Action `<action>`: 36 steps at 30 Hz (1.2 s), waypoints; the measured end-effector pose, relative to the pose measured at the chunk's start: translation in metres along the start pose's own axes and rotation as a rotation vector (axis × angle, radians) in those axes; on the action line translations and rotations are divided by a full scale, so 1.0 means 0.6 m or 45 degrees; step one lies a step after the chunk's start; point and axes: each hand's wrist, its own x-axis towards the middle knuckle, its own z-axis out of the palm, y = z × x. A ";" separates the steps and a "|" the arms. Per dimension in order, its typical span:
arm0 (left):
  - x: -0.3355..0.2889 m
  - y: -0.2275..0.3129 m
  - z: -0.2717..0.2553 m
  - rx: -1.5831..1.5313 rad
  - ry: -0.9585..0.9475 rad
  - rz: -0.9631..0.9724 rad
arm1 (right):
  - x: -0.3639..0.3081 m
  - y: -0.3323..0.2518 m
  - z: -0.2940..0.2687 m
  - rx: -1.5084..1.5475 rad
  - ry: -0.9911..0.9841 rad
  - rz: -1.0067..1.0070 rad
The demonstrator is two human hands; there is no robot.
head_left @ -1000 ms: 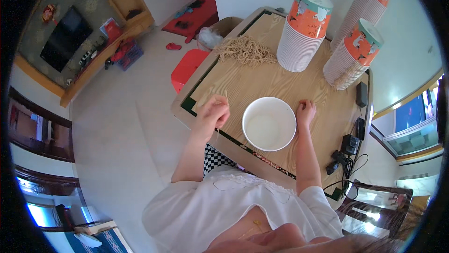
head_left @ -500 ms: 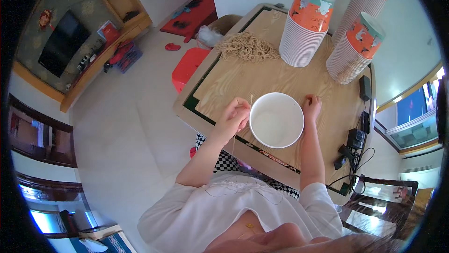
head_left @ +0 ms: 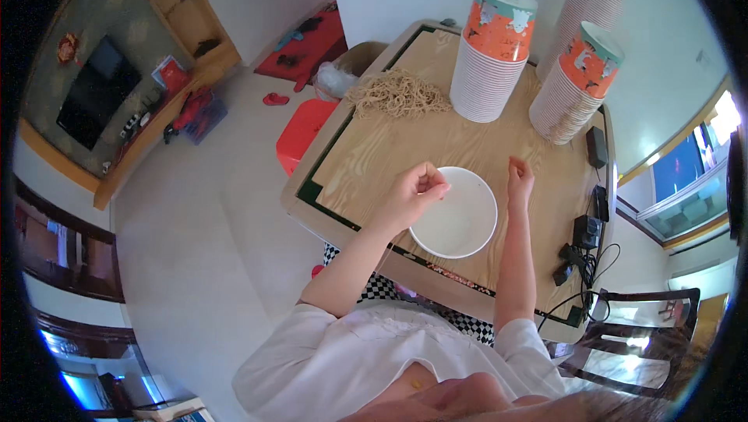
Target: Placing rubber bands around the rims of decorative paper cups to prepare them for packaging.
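Note:
A white paper bucket (head_left: 456,223) stands open end up on the table near me, its pale inside showing. My left hand (head_left: 421,188) is over the bucket's far left rim, its fingers closed in a pinch. A thin tan string (head_left: 385,257) hangs beneath my left wrist; the part at the fingertips is hidden. To the right of the bucket, apart from it, is my right hand (head_left: 520,180) with curled fingers. Whatever it holds, if anything, cannot be made out. A loose heap of tan strings (head_left: 399,95) lies at the table's far left.
Tall stacks of nested orange-and-white paper buckets, one in the middle (head_left: 489,56), one at right (head_left: 576,83) and one behind (head_left: 584,9), stand at the far side. Black adapters and cables (head_left: 586,233) line the right edge. A red stool (head_left: 304,132) is beyond the left edge.
My left hand has moved right, from beside the bucket to over its rim. My right hand has come slightly away from the bucket's side. The view has shifted a little.

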 end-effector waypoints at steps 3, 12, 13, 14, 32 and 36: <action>0.018 0.019 0.012 0.059 -0.038 -0.214 | -0.064 -0.172 0.015 0.437 -0.346 -0.077; 0.073 -0.026 0.053 0.049 -0.047 -0.241 | -0.152 -0.233 -0.008 0.261 -0.548 -0.121; 0.072 -0.038 0.052 0.062 -0.056 -0.245 | -0.157 -0.228 -0.009 0.277 -0.502 -0.102; 0.071 -0.049 0.052 0.107 0.023 -0.174 | -0.161 -0.223 -0.010 0.293 -0.456 -0.083; 0.010 -0.018 0.006 -0.094 -0.148 -0.305 | -0.248 -0.291 0.031 -0.137 -0.397 -0.248; 0.009 -0.010 0.011 -0.225 -0.124 -0.214 | -0.253 -0.288 0.034 -0.072 -0.342 -0.256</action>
